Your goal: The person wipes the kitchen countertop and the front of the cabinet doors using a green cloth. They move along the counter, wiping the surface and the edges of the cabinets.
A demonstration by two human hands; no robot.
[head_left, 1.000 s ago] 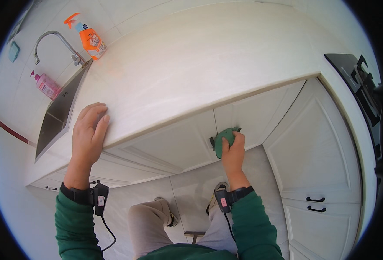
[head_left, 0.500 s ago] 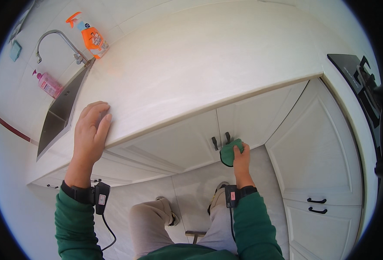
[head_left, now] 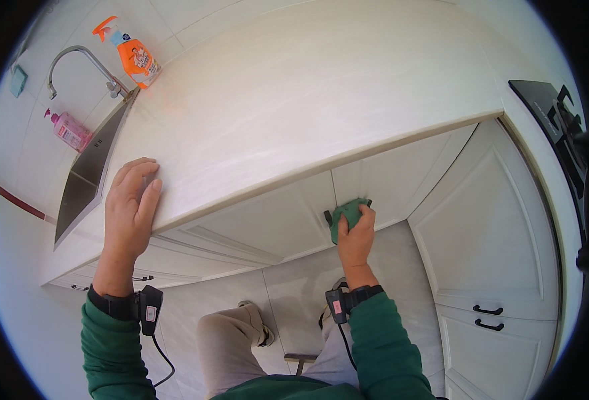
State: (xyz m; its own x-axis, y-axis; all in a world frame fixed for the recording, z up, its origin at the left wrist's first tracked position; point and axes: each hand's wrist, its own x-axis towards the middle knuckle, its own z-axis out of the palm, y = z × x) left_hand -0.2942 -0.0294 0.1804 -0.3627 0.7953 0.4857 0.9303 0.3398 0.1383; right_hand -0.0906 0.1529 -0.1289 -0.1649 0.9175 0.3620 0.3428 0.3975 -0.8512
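R hand (head_left: 356,245) gripping green cloth (head_left: 349,211) | cloth now back up against door handles (head_left: 328,217), was just below a moment ago; wiping prob. ongoing there | L hand (head_left: 126,212) holds nothing, fingers loose, resting on counter (head_left: 294,100) nr. edge

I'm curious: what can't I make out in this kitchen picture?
All in the head view:
- Green cloth's underside: hidden by its top and the right hand.
- Door handle at its right: mostly covered by the cloth.
- Stove: cut off by the picture's dark edge.
- Right shoe: partly behind the wrist device.
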